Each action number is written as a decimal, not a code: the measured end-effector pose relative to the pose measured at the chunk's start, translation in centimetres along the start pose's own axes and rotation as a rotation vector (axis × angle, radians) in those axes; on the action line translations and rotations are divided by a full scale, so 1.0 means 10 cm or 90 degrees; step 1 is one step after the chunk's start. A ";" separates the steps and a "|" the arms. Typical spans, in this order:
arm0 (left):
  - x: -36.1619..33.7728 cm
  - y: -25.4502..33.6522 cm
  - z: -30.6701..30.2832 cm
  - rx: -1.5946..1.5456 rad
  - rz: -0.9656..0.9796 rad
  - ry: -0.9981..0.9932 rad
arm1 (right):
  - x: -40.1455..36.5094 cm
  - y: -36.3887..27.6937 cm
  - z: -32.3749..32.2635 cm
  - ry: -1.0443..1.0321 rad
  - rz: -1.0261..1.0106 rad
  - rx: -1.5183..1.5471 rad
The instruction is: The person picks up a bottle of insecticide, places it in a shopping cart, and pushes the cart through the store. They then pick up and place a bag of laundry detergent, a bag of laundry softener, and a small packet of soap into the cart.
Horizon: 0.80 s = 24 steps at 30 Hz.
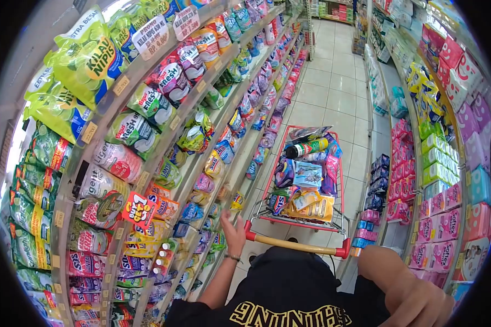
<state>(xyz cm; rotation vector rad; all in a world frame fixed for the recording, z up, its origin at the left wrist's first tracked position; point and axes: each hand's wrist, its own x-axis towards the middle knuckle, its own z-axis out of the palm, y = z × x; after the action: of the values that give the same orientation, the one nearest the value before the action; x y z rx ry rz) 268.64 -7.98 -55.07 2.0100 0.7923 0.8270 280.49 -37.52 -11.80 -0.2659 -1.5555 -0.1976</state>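
Observation:
I stand in a shop aisle behind a red shopping cart [341, 163] filled with several packs and bottles. My left hand [233, 230] is raised with fingers apart beside the left end of the cart's handle [294, 245], close to the shelf of detergent pouches [202, 185]; it holds nothing. Down at the lower right, my right hand [420, 302] hangs by my side, fingers loosely curled, nothing seen in it. My black shirt [289, 294] with yellow lettering fills the bottom middle.
Shelves of green, pink and blue pouches [93, 71] line the left. On the right stand shelves with pink and green tissue packs [439, 163]. A tiled aisle floor [333, 82] runs ahead past the cart. A red "buy 1 get 1" tag [138, 209] sticks out at left.

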 end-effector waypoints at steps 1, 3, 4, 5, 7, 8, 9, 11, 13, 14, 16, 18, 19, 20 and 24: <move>0.19 0.14 0.00 -0.047 0.013 0.023 | 0.01 -0.04 0.01 -0.001 0.001 0.003; 0.66 0.26 -0.01 0.009 0.059 0.066 | 0.03 -0.14 0.01 -0.059 0.005 -0.083; 0.92 0.38 -0.01 0.027 0.098 0.106 | 0.06 -0.13 0.03 -0.060 0.005 -0.085; 1.18 0.50 -0.01 0.043 0.137 0.145 | 0.09 -0.11 0.06 -0.041 0.007 -0.089; 1.67 0.53 -0.04 0.180 0.194 0.212 | 0.12 -0.10 0.10 -0.025 0.009 -0.091; 1.89 0.58 -0.05 0.209 0.179 0.225 | 0.13 -0.11 0.11 -0.022 0.001 -0.105; 2.10 0.62 -0.07 0.238 0.166 0.238 | 0.13 -0.12 0.12 -0.018 -0.008 -0.121; 2.47 0.60 -0.09 0.311 0.181 0.235 | 0.09 -0.28 0.12 -0.054 0.013 -0.136; 2.76 0.53 -0.08 0.387 0.200 0.234 | 0.10 -0.36 0.11 -0.089 0.032 -0.150; 2.88 0.50 -0.07 0.426 0.210 0.214 | 0.12 -0.37 0.11 -0.092 0.016 -0.164; 3.04 0.40 -0.07 0.463 0.227 0.191 | 0.12 -0.38 0.12 -0.094 0.000 -0.186; 3.18 0.39 -0.07 0.558 0.214 0.114 | 0.10 -0.39 0.15 -0.039 0.035 -0.166; 3.23 0.42 -0.07 0.609 0.182 0.090 | 0.10 -0.41 0.16 -0.041 0.034 -0.173; 3.28 0.45 -0.06 0.606 0.187 0.088 | 0.09 -0.44 0.18 -0.056 0.018 -0.198; 3.45 0.42 -0.07 0.647 0.135 0.071 | 0.11 -0.46 0.20 -0.080 -0.007 -0.268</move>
<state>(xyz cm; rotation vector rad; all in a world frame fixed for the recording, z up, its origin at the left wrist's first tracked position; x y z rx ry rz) 289.43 16.58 -41.96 2.9934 1.2362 0.7139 277.26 -41.27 -10.50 -0.6097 -1.6294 -0.5274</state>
